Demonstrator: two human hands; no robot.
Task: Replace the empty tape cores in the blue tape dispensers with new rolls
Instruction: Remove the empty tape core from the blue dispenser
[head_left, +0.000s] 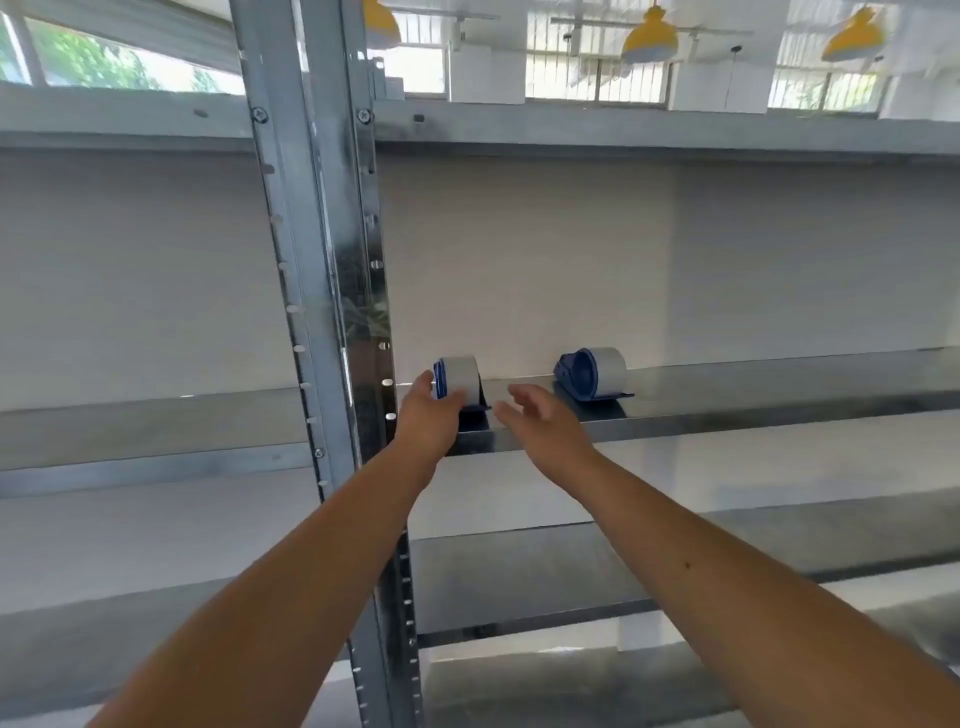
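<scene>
Two blue tape dispensers stand on a metal shelf (727, 410), each carrying a pale grey-white roll. The left dispenser (460, 382) is at the shelf's left end beside the upright post. My left hand (428, 415) is at it, fingers and thumb around its lower left side. The right dispenser (592, 374) stands alone further right. My right hand (535, 415) hovers between the two dispensers with fingers spread and relaxed, touching neither. Both forearms reach up from below.
A galvanised upright post (322, 260) with slots rises just left of my left hand. Another shelf (623, 130) runs above, and lower shelves (519, 582) lie beneath my arms. A white wall backs the shelves.
</scene>
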